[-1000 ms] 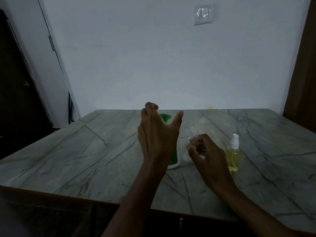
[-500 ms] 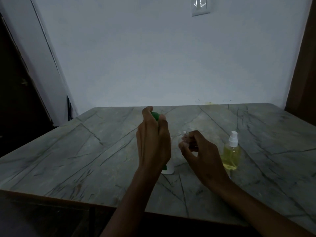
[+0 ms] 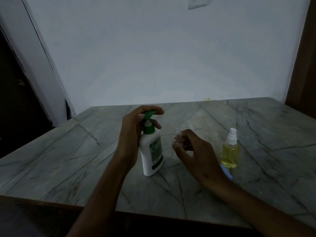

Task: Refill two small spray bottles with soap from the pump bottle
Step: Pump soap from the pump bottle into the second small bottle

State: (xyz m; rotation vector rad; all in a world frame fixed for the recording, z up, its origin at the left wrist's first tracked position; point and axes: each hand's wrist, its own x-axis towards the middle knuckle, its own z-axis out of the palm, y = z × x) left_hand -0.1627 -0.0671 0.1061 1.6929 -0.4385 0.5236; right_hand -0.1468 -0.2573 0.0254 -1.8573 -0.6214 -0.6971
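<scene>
Holding uncapped clear bottle [image 3: 177,139] — capped spray bottle [image 3: 230,151] holds yellow liquid.

A dim room: grey veined stone table [image 3: 256,127] against a plain pale wall [image 3: 153,57] with a switch plate [image 3: 197,2].

The table [image 3: 248,127] top looks like polished stone, grey-green with dark veins, smooth and a little shiny. The pump bottle [image 3: 151,154] is opaque white plastic with a matt green plastic pump head [image 3: 150,113] and a printed label. The empty spray bottle [image 3: 177,136] is clear, transparent plastic. The filled spray bottle [image 3: 230,151] is also clear plastic, with a white plastic cap. The wall [image 3: 153,57] is painted matt
</scene>
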